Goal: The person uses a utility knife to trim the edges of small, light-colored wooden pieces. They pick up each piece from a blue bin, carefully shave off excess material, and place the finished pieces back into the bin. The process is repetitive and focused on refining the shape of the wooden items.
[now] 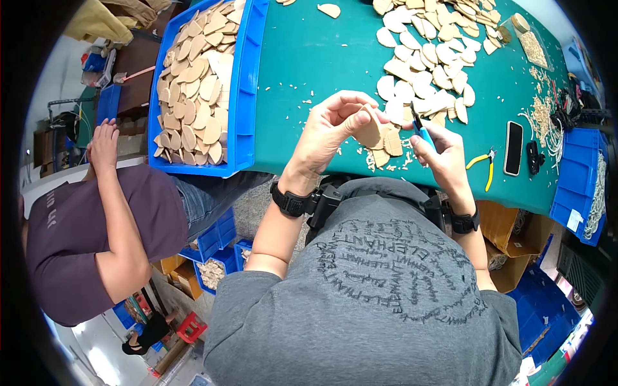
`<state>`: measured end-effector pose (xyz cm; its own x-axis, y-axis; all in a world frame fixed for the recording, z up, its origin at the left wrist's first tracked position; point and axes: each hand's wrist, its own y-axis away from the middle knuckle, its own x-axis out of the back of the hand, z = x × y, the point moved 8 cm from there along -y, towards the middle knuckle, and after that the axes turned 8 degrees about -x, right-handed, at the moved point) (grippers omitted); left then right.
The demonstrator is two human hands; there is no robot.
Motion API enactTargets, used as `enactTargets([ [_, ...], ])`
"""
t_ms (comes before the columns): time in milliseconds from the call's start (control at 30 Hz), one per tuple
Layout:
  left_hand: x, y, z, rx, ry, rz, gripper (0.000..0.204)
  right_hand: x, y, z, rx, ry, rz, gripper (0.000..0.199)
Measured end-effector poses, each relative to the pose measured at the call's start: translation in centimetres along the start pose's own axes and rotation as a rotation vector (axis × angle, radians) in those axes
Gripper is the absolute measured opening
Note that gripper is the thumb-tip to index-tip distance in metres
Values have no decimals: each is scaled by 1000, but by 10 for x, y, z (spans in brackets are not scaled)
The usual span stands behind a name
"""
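Left hand [331, 125] and right hand [443, 154] meet over the near edge of the green table [309, 58], each with something in its grasp. Between its thumb and fingers the left pinches a thin, rounded tan piece [368, 132], raised above the table; its other fingers curl loosely. Right fingers wrap round the blue handles of the cutters [422, 131]; whether the blades are parted I cannot tell. What matters is the short gap between piece and tool: the piece lies just left of the cutters, well apart from the blades, and the left hand is the nearer one, since it has hold of it. Its long axis seems to run near to far, with the flat face turned toward the wearer, though the exact tilt is hard to judge. The cutters slant from the right palm toward the far left, so their tips point past the piece rather than at it. Both forearms reach forward from the near side, the left leaning inward to the right, the right leaning inward to the left. Just beneath the piece, slightly right, lies a small cluster of similar pieces [391, 143] among shavings.
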<state>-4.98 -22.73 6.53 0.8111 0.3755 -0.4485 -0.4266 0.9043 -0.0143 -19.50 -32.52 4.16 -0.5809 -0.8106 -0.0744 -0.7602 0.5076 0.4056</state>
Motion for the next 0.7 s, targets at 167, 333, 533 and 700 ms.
enactTargets([
  [167, 58, 7, 35, -165, -137, 168, 25, 2, -1, 2, 32, 7, 27, 24],
  [333, 211, 57, 142, -533, -1021, 1000, 39, 18, 2, 7, 44, -8, 68, 25],
  [533, 122, -42, -1, -430, -1404, 144, 34, 28, 4, 16, 32, -30, 116, 25],
  [700, 77, -64, -147, -210, -1493, -315, 51, 30, 7, 21, 2, -22, 136, 28],
])
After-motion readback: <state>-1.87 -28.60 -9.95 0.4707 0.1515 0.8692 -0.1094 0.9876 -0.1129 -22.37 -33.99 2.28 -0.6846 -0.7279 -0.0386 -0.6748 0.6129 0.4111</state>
